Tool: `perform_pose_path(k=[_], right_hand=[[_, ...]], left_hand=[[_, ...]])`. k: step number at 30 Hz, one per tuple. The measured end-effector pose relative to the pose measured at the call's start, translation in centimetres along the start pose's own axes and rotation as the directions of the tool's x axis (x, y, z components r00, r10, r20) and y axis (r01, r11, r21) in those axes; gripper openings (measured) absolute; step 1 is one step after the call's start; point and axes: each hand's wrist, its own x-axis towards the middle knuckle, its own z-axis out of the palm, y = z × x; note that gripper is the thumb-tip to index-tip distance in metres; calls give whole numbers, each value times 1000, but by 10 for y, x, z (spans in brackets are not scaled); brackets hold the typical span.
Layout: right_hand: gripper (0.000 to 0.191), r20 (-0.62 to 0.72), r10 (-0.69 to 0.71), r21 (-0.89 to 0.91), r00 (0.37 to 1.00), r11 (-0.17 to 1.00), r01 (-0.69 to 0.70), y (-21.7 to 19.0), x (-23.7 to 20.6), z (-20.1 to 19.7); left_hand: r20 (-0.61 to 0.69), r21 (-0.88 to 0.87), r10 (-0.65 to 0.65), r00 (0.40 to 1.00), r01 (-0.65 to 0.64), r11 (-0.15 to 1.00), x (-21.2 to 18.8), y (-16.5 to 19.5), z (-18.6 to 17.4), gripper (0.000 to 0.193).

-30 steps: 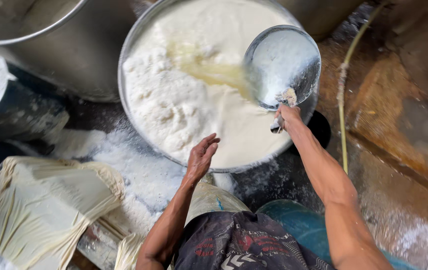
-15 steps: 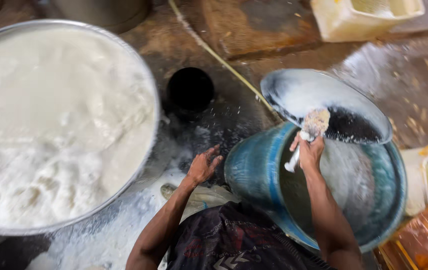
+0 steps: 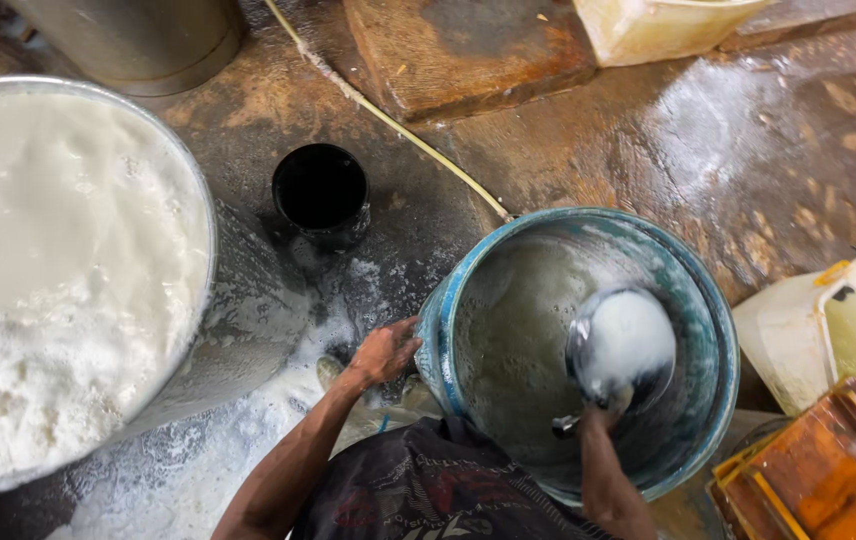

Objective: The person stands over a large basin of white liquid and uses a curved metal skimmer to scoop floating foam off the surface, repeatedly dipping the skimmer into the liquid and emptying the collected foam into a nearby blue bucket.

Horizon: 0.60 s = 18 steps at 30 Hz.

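Where foam slicks it, round metal scoop (image 3: 620,345) perhaps in right hand (image 3: 596,415).

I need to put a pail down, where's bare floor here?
Free: wet floor right of the wooden board, above the blue bucket. Crowded: between the big vat, black cup and left hand.
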Motion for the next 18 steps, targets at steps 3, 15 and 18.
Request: perform_pose_path(k=[3,15,18], right_hand=[[37,285,-257,-99,923,951,295,19,-8,-4],[45,910,-406,289,82,763,579,21,0,-21],[30,971,-175,125,165,953,276,10,8,-25]], left_hand=[[-52,-11,-61,997,60,998,4,-21,0,59],[-634,-758,-99,767,-592,273,5,23,-184,51],[-770,-620,-51,636,-727,295,-1,30,-220,41]])
